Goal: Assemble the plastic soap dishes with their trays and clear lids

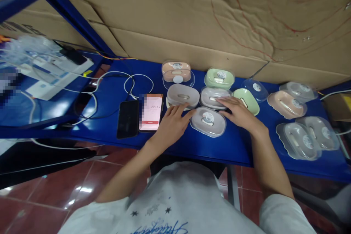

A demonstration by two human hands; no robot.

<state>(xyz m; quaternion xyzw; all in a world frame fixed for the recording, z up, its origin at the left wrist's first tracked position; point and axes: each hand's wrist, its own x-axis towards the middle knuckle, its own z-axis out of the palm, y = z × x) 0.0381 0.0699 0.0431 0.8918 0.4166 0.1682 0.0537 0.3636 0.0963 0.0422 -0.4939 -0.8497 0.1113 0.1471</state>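
Note:
Oval soap dishes with clear lids and round stickers stand in front of me on the blue table. My left hand point(177, 120) lies at the near edge of a grey soap dish point(189, 93), fingers stretched out and thumb pointing toward a lidded grey soap dish point(211, 126) at the front. Behind that one is another lidded grey soap dish point(208, 95); the fingertips of my right hand point(240, 111) rest on its right side, fingers apart. A green soap dish point(248, 98) sits just beyond my right hand, with a clear lid point(259, 89) beside it.
At the back stand a peach soap dish point(171, 67) and a green lidded dish point(216, 76). Several peach and grey dishes point(297, 140) occupy the right. Two phones point(127, 119), white cables point(94, 102) and a power strip point(49, 84) lie left. Cardboard point(170, 22) walls the back.

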